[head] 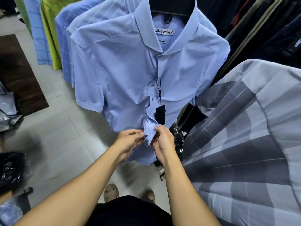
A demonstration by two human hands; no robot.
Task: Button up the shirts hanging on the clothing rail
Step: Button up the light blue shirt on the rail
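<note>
A light blue short-sleeved shirt (123, 74) hangs on a black hanger (171, 5) in front of me, its front facing me. Two buttons (152, 85) show fastened along the placket, and a black price tag (160, 114) dangles on a cord over it. Low on the placket, my left hand (130, 140) pinches the left edge of the fabric. My right hand (163, 141) pinches the right edge against it. The fabric bunches between my fingers, and the button there is hidden.
More blue, checked and lime-green shirts (48, 30) hang behind to the left. Dark garments (260, 26) hang at the upper right. A grey plaid shirt (244, 144) crowds in from the right. Below are pale floor tiles (65, 128), a dark mat (17, 75) and plastic bags (11, 170).
</note>
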